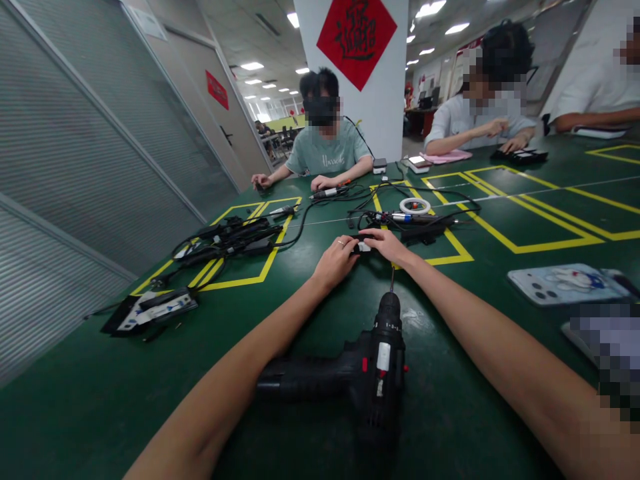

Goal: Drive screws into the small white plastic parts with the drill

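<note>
Small black object with a white label (365,247) is being held between both hands, centre scene.
The left hand (335,260) and right hand (389,247) are gripping its ends with bent fingers, partly covering it; thumb closure cannot be told. It is sitting beyond the black power drill (373,387). Farther right, a white ring (402,206) is surrounding a small orange item (415,207). Left, a yellow-taped rectangle (235,284) is enclosing tangled black cables (220,245).

The held part (364,247) is black and white, the table (450,413) yellow-lined green.
</note>
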The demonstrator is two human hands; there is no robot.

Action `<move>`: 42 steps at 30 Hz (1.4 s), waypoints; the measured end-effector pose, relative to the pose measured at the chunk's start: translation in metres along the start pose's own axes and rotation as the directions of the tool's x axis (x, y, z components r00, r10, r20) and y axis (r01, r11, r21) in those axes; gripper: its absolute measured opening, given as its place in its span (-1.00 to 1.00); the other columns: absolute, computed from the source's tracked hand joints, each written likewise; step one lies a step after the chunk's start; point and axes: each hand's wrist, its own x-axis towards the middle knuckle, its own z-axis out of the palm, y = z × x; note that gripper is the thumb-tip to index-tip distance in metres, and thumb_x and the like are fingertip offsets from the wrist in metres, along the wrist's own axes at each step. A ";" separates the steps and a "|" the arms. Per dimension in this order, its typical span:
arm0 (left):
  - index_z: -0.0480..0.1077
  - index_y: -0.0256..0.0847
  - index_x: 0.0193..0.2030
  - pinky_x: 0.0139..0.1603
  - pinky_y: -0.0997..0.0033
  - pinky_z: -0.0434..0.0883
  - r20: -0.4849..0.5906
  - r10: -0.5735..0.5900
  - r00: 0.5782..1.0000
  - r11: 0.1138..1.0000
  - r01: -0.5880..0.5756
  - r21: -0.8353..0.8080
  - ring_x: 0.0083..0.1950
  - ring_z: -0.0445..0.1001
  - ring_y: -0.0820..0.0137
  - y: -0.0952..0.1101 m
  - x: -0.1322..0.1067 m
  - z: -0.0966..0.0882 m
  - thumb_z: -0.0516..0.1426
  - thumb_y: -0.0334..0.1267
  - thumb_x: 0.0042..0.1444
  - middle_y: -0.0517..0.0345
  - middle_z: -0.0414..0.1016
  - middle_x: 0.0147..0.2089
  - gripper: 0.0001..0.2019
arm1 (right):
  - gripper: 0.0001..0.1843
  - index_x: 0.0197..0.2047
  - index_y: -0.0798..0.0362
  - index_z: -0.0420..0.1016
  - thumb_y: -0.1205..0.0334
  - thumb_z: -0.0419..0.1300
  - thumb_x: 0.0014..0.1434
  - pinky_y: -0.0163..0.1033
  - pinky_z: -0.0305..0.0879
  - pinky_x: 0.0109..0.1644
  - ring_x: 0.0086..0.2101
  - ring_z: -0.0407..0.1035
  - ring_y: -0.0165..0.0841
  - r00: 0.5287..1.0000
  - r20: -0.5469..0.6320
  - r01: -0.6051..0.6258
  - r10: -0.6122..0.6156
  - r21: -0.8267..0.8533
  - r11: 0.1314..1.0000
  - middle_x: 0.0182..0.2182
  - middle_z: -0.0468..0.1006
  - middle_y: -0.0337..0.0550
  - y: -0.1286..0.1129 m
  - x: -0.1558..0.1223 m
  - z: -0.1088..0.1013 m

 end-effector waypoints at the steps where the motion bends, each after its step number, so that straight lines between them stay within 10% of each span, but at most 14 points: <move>1: 0.28 -0.27 0.21 0.20 0.18 0.41 -0.003 0.002 1.000 1.000 -0.002 -0.004 0.15 0.39 0.19 -0.001 -0.001 0.000 0.10 -0.33 0.25 -0.11 0.37 0.12 -0.62 | -0.57 0.05 0.09 0.57 0.21 0.24 0.09 -0.18 0.35 -0.04 -0.24 0.44 -0.32 1.000 0.003 0.002 -0.002 0.000 1.000 -0.20 0.63 -0.13 0.001 0.000 0.000; 17: 0.29 -0.30 0.19 0.20 0.20 0.41 -0.039 0.014 0.999 0.999 -0.015 -0.032 0.16 0.40 0.17 0.001 0.000 -0.003 0.07 -0.33 0.23 -0.15 0.37 0.11 -0.62 | -0.53 0.10 0.15 0.54 0.22 0.24 0.12 -0.14 0.36 0.02 -0.22 0.47 -0.31 1.000 0.013 -0.016 0.016 0.008 1.000 -0.16 0.63 -0.05 -0.005 -0.001 0.003; 23: 0.24 -0.23 0.22 0.22 0.12 0.38 -0.175 -0.062 0.983 0.996 0.048 -0.078 0.16 0.39 0.18 0.005 -0.005 -0.010 0.07 -0.32 0.24 -0.12 0.37 0.13 -0.59 | -0.64 0.00 0.13 0.55 0.23 0.13 0.17 -0.14 0.37 0.06 -0.14 0.47 -0.27 0.928 -0.370 0.082 -0.051 0.069 0.994 -0.16 0.60 -0.04 -0.047 0.006 -0.006; 27: 0.25 -0.24 0.21 0.23 0.03 0.33 -0.256 -0.110 0.960 0.992 0.089 -0.089 0.19 0.35 0.12 0.006 -0.006 -0.013 0.09 -0.27 0.23 -0.17 0.37 0.14 -0.59 | -0.51 0.05 0.18 0.48 0.42 0.11 0.00 -0.19 0.45 -0.14 -0.31 0.46 -0.32 0.998 -0.058 0.041 -0.033 0.148 0.988 -0.29 0.58 -0.12 -0.082 0.008 0.007; 31: 0.30 -0.21 0.16 0.24 -0.05 0.30 -0.268 -0.105 0.958 0.992 0.084 -0.090 0.22 0.33 0.08 0.007 -0.007 -0.013 0.11 -0.26 0.21 -0.16 0.40 0.12 -0.62 | -0.24 0.20 0.17 0.34 0.55 0.15 -0.15 -0.21 0.45 -0.16 -0.31 0.45 -0.32 0.973 0.232 -0.034 -0.001 0.145 0.989 -0.28 0.59 -0.16 -0.090 0.003 0.034; 36: 0.26 -0.20 0.20 0.25 -0.05 0.30 -0.241 -0.070 0.968 0.994 0.046 -0.103 0.24 0.33 0.09 0.010 -0.006 -0.014 0.14 -0.25 0.19 -0.17 0.39 0.15 -0.57 | -0.37 0.13 0.19 0.41 0.51 0.12 -0.09 -0.21 0.41 -0.29 -0.48 0.36 -0.36 0.968 0.250 -0.055 0.020 0.132 0.990 -0.50 0.50 -0.24 -0.074 0.005 0.042; 42: 0.15 -0.20 0.31 0.37 -0.06 0.18 -0.105 -0.139 0.985 0.969 0.112 -0.222 0.39 0.14 0.04 0.003 -0.002 -0.010 0.31 -0.15 0.03 -0.19 0.16 0.36 -0.27 | -0.60 -0.21 0.13 0.58 0.43 -0.03 -0.01 -0.26 0.26 -0.28 -0.47 0.29 -0.37 0.996 -0.077 0.034 -0.043 -0.109 0.993 -0.55 0.42 -0.24 -0.050 0.008 0.014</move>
